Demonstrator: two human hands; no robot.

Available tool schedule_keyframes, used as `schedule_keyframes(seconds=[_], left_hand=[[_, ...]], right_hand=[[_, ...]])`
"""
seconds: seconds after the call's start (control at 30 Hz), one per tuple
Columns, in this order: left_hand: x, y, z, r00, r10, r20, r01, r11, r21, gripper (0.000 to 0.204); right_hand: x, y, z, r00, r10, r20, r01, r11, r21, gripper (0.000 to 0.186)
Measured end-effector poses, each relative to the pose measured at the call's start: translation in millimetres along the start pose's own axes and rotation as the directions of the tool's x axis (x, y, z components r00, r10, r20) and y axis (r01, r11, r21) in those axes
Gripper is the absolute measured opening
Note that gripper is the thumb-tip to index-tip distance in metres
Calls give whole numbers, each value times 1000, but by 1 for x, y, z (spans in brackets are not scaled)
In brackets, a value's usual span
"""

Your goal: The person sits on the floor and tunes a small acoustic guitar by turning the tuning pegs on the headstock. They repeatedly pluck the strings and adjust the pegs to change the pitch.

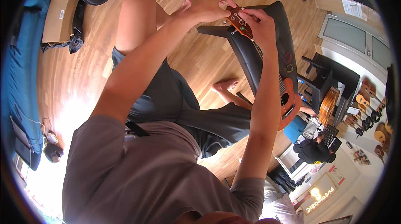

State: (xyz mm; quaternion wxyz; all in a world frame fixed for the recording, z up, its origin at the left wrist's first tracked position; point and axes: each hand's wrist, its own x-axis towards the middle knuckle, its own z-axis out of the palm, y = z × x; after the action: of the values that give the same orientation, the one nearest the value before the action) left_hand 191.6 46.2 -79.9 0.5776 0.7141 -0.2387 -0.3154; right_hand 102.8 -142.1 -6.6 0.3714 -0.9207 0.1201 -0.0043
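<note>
A small brown ukulele [290,113] lies along a black padded bench [249,55], its headstock toward the far end. At the headstock [236,21], my left hand [212,9] closes thumb and fingers on the left edge, by the tuning pegs. My right hand [260,24] is pinched over the headstock's right side; what its fingertips hold, if anything, is too small to make out. My right forearm hides part of the neck and body. A red string coil [288,58] and a yellowish string coil [290,68] lie on the bench to the right.
A blue sofa [21,69] and an open cardboard box [59,17] stand at the left. To the right are a black stool [321,73], another guitar-like instrument [329,106], wall-hung instruments [362,103] and a person in black [311,151]. My bare knee [140,8] is beside my left forearm.
</note>
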Motion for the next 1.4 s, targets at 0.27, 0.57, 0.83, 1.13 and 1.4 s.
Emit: schedule_keyframes(seconds=[0.27, 0.57, 0.83, 1.13, 1.4], left_hand=[[2, -4, -8, 978, 39, 206, -49, 998, 40, 39], [11, -16, -12, 963, 74, 258, -91, 994, 54, 38], [6, -7, -17, 971, 40, 237, -49, 998, 29, 36], [9, -10, -16, 968, 27, 249, -32, 999, 18, 39], [8, -6, -17, 966, 32, 258, -40, 999, 25, 38]], right_hand=[[-19, 0, 3, 999, -45, 8, 45, 992, -114, 17], [-24, -4, 16, 991, -130, -20, 126, 983, -133, 17], [-27, 4, 20, 987, -138, -78, 128, 984, -124, 17], [-27, 6, 27, 982, -154, -107, 136, 977, -163, 17], [-26, 7, 32, 971, -200, -132, 175, 968, -179, 17]])
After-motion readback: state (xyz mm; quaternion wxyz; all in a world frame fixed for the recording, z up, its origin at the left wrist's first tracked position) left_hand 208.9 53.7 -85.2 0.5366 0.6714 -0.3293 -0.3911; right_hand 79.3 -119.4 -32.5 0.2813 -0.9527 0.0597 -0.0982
